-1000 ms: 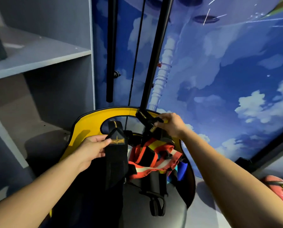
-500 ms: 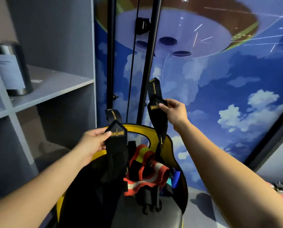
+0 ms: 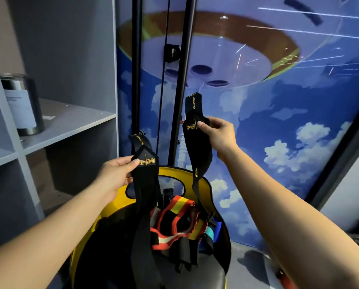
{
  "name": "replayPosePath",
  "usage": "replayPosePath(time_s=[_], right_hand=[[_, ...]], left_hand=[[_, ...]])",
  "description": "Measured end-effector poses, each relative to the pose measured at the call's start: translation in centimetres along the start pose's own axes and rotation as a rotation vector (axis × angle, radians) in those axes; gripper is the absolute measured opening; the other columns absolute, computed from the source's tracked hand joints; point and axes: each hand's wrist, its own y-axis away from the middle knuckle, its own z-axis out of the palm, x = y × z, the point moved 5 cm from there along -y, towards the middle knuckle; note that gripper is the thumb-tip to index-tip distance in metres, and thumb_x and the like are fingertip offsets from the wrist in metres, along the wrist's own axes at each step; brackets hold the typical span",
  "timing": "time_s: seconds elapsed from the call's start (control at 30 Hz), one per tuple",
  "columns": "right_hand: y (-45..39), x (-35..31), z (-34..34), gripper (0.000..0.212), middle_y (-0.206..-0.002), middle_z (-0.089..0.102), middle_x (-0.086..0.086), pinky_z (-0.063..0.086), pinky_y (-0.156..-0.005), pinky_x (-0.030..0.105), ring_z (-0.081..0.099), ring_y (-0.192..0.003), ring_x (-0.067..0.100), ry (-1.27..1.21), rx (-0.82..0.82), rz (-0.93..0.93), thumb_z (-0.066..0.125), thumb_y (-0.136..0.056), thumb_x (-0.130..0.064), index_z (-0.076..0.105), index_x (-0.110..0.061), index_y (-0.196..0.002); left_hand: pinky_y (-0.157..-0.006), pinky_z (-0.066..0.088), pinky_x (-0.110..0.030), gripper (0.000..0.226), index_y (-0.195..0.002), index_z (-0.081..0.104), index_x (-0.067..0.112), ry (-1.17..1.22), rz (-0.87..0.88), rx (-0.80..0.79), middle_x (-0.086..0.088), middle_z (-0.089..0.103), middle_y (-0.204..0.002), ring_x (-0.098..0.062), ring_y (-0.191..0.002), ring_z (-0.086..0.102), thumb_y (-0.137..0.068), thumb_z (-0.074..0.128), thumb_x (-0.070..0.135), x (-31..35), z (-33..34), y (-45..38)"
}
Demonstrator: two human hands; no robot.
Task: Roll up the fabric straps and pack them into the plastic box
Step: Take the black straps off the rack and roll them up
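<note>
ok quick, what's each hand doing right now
Left hand: pinching a black strap.
Right hand: pinching another black strap, raised higher.

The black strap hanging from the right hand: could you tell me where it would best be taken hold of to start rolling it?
Probably at its top end, above where the right hand pinches the black strap. That short tab stands free, while the rest hangs into the yellow seat. The left hand, holding another strap, would come from the left.
</note>
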Motion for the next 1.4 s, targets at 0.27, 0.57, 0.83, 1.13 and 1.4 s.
replayPosePath(time_s=[0.27, 0.57, 0.83, 1.13, 1.4], right_hand=[[3.4, -5.0, -1.0, 0.015, -0.092, 0.077, 0.004, 0.057, -0.07, 0.023, 0.074, -0.081, 0.016, -0.085, -0.026, -0.002, 0.075, -0.089, -0.011, 0.076, -0.011, -0.103], [8.3, -13.2, -2.9, 0.014, -0.097, 0.078, 0.003, 0.059, -0.08, 0.026, 0.075, -0.09, 0.017, -0.098, -0.02, -0.136, 0.071, -0.093, -0.016, 0.076, -0.013, -0.105], [14.4, -15.7, -0.3, 0.016, -0.095, 0.073, 0.007, 0.055, -0.074, 0.024, 0.069, -0.083, 0.015, -0.252, -0.111, -0.124, 0.068, -0.095, -0.014, 0.072, -0.008, -0.108], [18.6, -14.9, 3.6, 0.016, -0.107, 0.073, 0.012, 0.057, -0.091, 0.043, 0.07, -0.098, 0.028, -0.379, -0.063, -0.078, 0.068, -0.095, -0.015, 0.069, -0.014, -0.111], [19.4, -14.3, 4.6, 0.015, -0.105, 0.073, 0.002, 0.057, -0.093, 0.05, 0.071, -0.099, 0.025, -0.311, 0.078, -0.065, 0.067, -0.096, -0.021, 0.068, -0.026, -0.11]], left_hand=[[-0.072, 0.057, -0.029, 0.03, -0.116, 0.069, 0.014, 0.02, 0.036, -0.035, -0.008, 0.075, -0.102, -0.021, -0.087, 0.072, -0.087, 0.075, 0.011, 4.4, 1.6, 2.3], [-0.076, 0.051, -0.026, 0.031, -0.126, 0.067, 0.019, -0.031, 0.195, -0.1, -0.002, 0.073, -0.11, -0.018, -0.094, 0.067, -0.096, 0.065, 0.013, 11.8, 2.6, 7.2], [-0.071, 0.053, -0.022, 0.031, -0.126, 0.065, 0.015, 0.115, 0.223, -0.124, -0.002, 0.075, -0.106, -0.016, -0.094, 0.072, -0.094, 0.066, 0.011, 15.3, 1.5, 12.0], [-0.095, 0.052, -0.037, 0.035, -0.135, 0.059, 0.008, 0.255, 0.195, -0.243, -0.013, 0.069, -0.123, -0.024, -0.11, 0.067, -0.102, 0.049, 0.005, 15.4, 2.9, 15.7], [-0.083, 0.052, -0.03, 0.027, -0.121, 0.065, 0.012, 0.444, 0.12, -0.249, -0.007, 0.074, -0.104, -0.019, -0.096, 0.069, -0.103, 0.044, 0.013, 14.5, 3.7, 16.6]])
